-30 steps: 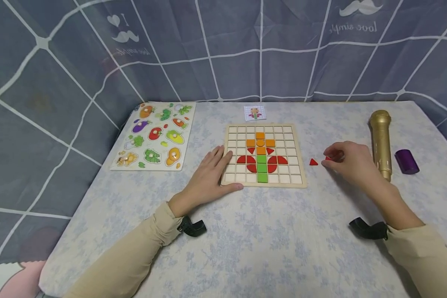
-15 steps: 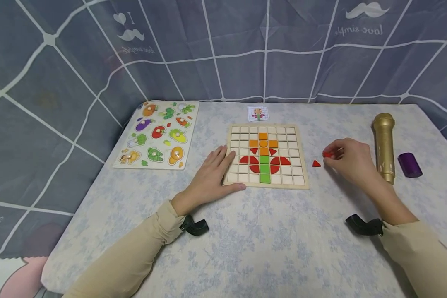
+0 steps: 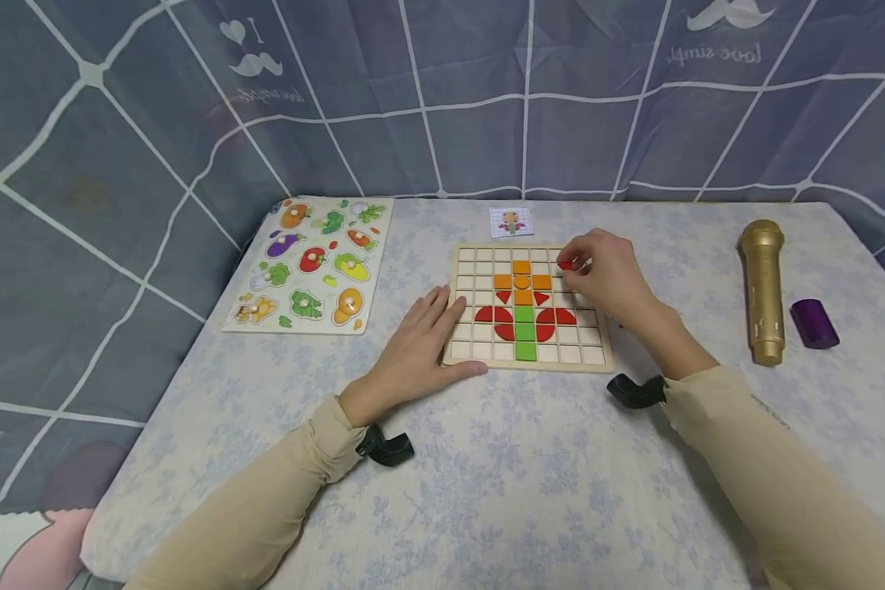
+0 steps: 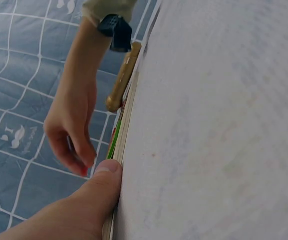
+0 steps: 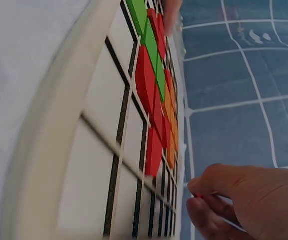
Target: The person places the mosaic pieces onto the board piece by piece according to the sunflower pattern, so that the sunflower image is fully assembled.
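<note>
A wooden grid board [image 3: 560, 367] lies mid-table, with orange and green squares, an orange round piece and red curved and triangular pieces on it. My left hand [image 3: 422, 346] rests along its left edge, fingers extended and thumb at the front corner. Above the board's upper right part, my right hand [image 3: 609, 274] pinches a small red piece [image 3: 565, 265] between thumb and fingers. Most of that piece is covered by the fingertips. In the left wrist view, the red piece [image 4: 84, 171] shows at the right hand's fingertips, off the board's surface.
Behind the board lies a small pattern card [image 3: 512, 222]. A vegetable peg puzzle [image 3: 308, 262] is at the back left. To the right are a gold microphone-shaped tube [image 3: 764, 292] and a purple cylinder [image 3: 814, 324]. A grey-blue curtain [image 3: 472, 147] hangs behind the table.
My right hand has carried the red piece from the table at the right to over the board. A red triangle left there is now almost hidden by the right arm. My left hand stays put.
</note>
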`<action>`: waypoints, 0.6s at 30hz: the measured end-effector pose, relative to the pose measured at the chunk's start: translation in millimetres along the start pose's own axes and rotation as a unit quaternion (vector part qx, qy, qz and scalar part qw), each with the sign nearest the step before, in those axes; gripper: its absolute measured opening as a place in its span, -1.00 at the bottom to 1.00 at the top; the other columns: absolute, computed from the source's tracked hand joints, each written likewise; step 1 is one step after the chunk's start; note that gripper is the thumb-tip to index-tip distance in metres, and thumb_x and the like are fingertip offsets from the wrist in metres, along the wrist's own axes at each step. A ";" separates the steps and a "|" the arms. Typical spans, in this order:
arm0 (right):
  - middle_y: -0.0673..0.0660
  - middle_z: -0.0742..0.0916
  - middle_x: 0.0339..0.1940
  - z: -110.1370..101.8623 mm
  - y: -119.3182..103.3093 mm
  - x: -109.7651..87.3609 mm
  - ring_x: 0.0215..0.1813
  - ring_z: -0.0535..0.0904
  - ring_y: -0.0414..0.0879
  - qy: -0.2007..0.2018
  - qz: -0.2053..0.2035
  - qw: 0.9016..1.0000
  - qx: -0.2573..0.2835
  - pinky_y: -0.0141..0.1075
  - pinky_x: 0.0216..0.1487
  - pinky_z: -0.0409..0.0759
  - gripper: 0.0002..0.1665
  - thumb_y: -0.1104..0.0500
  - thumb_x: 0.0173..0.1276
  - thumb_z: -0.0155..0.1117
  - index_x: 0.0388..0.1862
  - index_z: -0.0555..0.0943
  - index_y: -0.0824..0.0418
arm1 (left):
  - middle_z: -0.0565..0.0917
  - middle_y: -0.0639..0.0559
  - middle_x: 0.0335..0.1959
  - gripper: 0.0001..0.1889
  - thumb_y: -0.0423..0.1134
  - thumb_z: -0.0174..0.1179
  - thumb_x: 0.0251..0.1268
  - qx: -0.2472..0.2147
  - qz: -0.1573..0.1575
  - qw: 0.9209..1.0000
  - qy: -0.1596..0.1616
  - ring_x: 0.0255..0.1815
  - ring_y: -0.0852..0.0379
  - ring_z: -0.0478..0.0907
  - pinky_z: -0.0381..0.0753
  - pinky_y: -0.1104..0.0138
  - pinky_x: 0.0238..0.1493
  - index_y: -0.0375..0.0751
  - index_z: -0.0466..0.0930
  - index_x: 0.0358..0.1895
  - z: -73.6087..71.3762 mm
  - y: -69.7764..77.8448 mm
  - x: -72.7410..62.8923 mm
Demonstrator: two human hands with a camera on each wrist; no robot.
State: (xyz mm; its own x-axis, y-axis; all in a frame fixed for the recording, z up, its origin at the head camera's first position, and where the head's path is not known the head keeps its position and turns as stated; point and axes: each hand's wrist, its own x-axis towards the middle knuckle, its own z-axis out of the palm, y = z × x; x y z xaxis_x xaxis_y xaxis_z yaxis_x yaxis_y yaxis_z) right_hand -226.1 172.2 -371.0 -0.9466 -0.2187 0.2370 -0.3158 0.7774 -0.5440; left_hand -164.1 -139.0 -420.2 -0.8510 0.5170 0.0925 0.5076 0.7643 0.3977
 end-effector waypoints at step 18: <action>0.35 0.76 -0.04 23.8 -6.6 27.5 -0.02 0.69 0.21 -0.066 -0.022 0.997 -0.019 0.08 0.08 0.69 -0.75 0.44 0.44 0.23 -0.03 0.80 0.37 | -0.03 -0.24 0.75 0.12 0.40 0.29 0.30 0.004 -0.006 1.000 -0.004 0.79 -0.11 -0.18 -0.19 0.05 0.77 -0.17 0.04 0.72 -1.2 0.8 0.3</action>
State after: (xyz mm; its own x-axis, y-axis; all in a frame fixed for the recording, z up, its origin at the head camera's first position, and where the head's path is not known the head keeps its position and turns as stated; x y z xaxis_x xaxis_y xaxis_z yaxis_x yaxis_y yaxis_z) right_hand -251.6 147.0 -380.0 -0.9328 -0.3272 0.1508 -0.3573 0.7869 -0.5031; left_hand -164.1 -138.7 -418.8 -0.8560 0.5107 0.0803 0.4981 0.7733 0.3923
